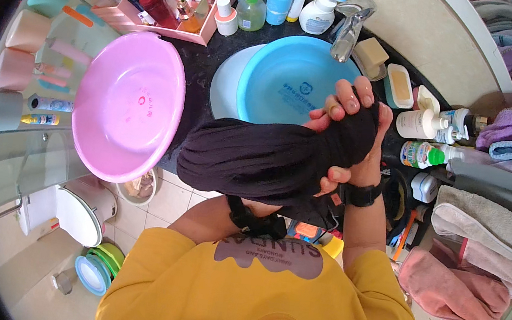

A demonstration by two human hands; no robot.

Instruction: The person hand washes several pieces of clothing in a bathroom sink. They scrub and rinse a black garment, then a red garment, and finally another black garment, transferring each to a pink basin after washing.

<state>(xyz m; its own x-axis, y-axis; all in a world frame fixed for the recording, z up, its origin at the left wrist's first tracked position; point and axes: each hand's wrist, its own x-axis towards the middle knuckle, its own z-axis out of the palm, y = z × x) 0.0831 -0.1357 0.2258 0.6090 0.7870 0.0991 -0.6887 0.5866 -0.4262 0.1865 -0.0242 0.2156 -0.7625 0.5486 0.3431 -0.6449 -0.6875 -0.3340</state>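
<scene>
A bunched black cloth garment [247, 156], its long folds hanging to the left, is held up in front of me over the near edge of the blue basin [249, 85]. My right hand [358, 112] wraps round its gathered right end, fingers curled over the top. My left hand [262, 209] reaches under the folds from below and is mostly hidden. Fingertips press on the garment's near side by my right wrist; they seem to be the left hand's. The blue basin stands in the sink beneath the faucet [350, 34].
A pink basin [121, 163] rests at the counter's left. Behind stand a pink organizer box [197, 36], a green pump bottle [251, 9] and other bottles. Soap dishes [399, 85] and more bottles line the right, beside hanging towels [484, 226]. A toilet [80, 215] stands lower left.
</scene>
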